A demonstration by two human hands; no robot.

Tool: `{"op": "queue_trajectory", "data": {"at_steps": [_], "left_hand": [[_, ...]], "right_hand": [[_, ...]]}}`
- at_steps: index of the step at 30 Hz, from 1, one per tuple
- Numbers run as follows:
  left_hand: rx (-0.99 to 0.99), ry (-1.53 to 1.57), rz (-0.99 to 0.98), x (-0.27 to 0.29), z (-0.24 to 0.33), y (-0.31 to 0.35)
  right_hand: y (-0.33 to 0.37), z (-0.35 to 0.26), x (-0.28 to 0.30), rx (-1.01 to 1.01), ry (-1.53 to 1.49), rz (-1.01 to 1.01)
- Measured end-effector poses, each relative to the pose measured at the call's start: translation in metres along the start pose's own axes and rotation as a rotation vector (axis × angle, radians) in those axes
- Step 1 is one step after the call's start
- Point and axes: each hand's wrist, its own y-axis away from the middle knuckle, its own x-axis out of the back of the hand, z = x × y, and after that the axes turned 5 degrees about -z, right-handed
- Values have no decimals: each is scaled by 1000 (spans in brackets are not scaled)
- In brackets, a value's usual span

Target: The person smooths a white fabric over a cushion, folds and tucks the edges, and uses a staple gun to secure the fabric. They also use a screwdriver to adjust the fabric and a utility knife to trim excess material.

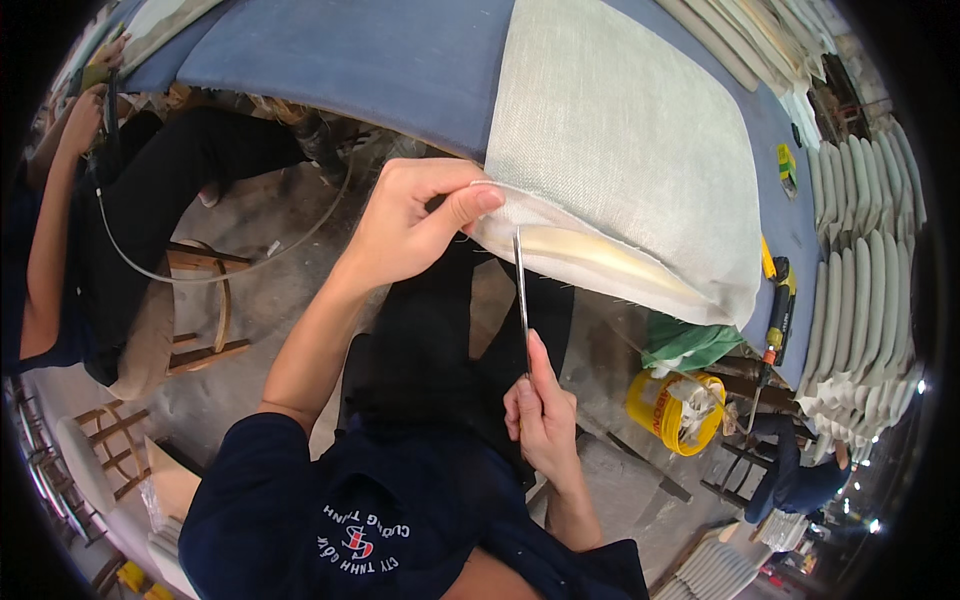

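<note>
A pale grey, fabric-covered seat cushion (615, 130) lies on the blue-covered table (340, 60), its near edge overhanging toward me. Along that edge the fabric gapes and cream-coloured foam (595, 250) shows inside. My left hand (410, 220) pinches the fabric at the left corner of the opening between thumb and fingers. Below it, my right hand (545, 425) grips a long, thin metal tool (522, 290) that points upward. The tip meets the gap near my left fingers. Its handle is hidden in my fist, so its exact kind does not show.
Near the table's right edge lie a pneumatic tool (779, 315) and a small green-yellow box (787, 168). A yellow bucket (655, 410) stands below, beside green cloth (690, 340). Stacked pale cushions (865, 270) line the right. Another person (150, 200) sits at left, near a hose (180, 280).
</note>
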Motion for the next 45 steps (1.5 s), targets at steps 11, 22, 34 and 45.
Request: {"op": "queue_trajectory", "data": {"at_steps": [11,22,34,45], "left_hand": [[-318,-198,75,-4,-1,22],[-366,-312,97,-10,-4,31],[-352,-325,97,-14,-1,31],[-199,-164,165,-24,-12,55]], "right_hand": [[-13,-20,-4,-31,-143,-49],[-36,-111,28,-312,156,-165],[-68,-139,48,-520,-41,-178],[-42,-121,-9,-442,-270,-2]]}}
